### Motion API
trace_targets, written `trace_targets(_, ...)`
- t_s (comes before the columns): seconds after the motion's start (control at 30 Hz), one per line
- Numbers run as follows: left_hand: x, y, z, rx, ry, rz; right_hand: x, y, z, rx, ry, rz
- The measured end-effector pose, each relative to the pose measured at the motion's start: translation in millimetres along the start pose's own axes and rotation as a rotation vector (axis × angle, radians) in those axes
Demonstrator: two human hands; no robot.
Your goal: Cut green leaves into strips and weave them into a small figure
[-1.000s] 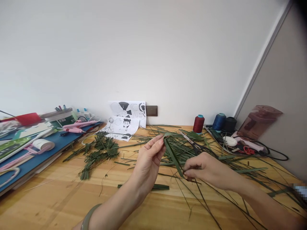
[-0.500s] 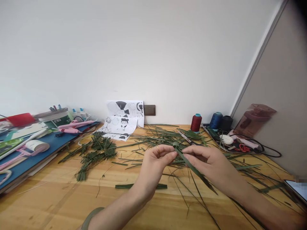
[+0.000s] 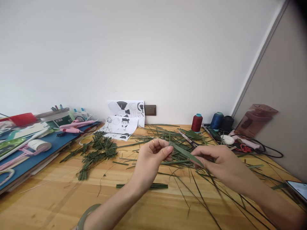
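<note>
A long green leaf blade (image 3: 184,150) stretches between my two hands above the table. My left hand (image 3: 154,156) pinches its left end between thumb and fingers. Farther along the same blade, my right hand (image 3: 212,158) has its thumb and fingers closed on it, and the tail hangs blurred below. Behind and under the hands lies a pile of loose grass blades (image 3: 158,139). Scissors (image 3: 188,139) rest on that pile, just beyond my right hand. A folded green strip (image 3: 158,186) lies on the table, partly covered by my left forearm.
Woven leaf pieces (image 3: 100,150) lie left of the pile, before printed drawings (image 3: 123,124) leaning on the wall. A blue board (image 3: 59,139) at the left carries pink glue guns (image 3: 72,130). At the right are a red thread spool (image 3: 197,123), a tray (image 3: 217,142) and a phone (image 3: 297,188).
My right hand has moved right and slid along the leaf blade. The small loop at my left fingertips no longer shows, and the blade now runs straighter between the hands.
</note>
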State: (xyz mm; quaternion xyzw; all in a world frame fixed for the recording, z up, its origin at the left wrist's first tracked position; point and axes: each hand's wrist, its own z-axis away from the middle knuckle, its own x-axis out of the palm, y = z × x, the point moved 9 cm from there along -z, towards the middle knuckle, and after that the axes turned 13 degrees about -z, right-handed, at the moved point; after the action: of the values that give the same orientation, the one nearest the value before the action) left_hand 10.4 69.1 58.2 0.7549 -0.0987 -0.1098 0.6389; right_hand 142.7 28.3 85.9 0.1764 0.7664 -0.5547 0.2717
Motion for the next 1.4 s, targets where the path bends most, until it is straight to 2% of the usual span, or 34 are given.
trace_targets(0.17, 9.3, 0.1, 1.8, -0.032, -0.106, -0.04, 3.5, 5.2, -0.3, 0.064, 0.006, -0.19)
trace_targets(0.23, 14.8, -1.6, 4.6, -0.054, -0.153, -0.047, 6.9, -0.2, -0.1, 0.056, 0.016, -0.252)
trace_targets(0.33, 21.1, -2.3, 8.7, -0.067, -0.201, -0.041, 7.5, -11.8, 0.3, 0.028, 0.028, -0.218)
trace_targets(0.53, 26.1, -3.5, 12.0, -0.056, -0.187, 0.063, 0.4, -23.4, 1.9, -0.034, 0.061, -0.07)
trace_targets(0.67, 25.6, -8.2, 12.3, -0.058, -0.156, 0.172, 0.8, -18.4, 1.8, -0.012, 0.045, -0.112)
trace_targets(0.77, 23.7, -6.7, 10.3, -0.045, -0.174, 0.099, 1.2, -12.0, 1.7, 0.026, 0.026, -0.171)
trace_targets(1.0, 19.4, 7.8, 8.3, 0.014, -0.225, -0.057, 6.6, -3.9, 5.5, 0.053, -0.038, -0.116)
trace_targets(1.1, 18.4, 6.6, 8.3, 0.007, -0.213, -0.049, -3.1, -14.6, 7.5, -0.05, 0.066, -0.108)
trace_targets(1.17, 16.0, 5.2, 7.4, 0.004, -0.178, -0.036, -9.6, -25.4, 10.5, -0.154, 0.149, -0.027)
trace_targets(1.3, 13.6, 6.4, 7.2, 0.017, -0.134, -0.026, -6.1, -34.5, 13.8, -0.241, 0.181, 0.167)
trace_targets(1.4, 16.0, 6.5, 8.8, 0.005, -0.144, -0.031, -4.6, -34.4, 13.7, -0.243, 0.196, 0.192)
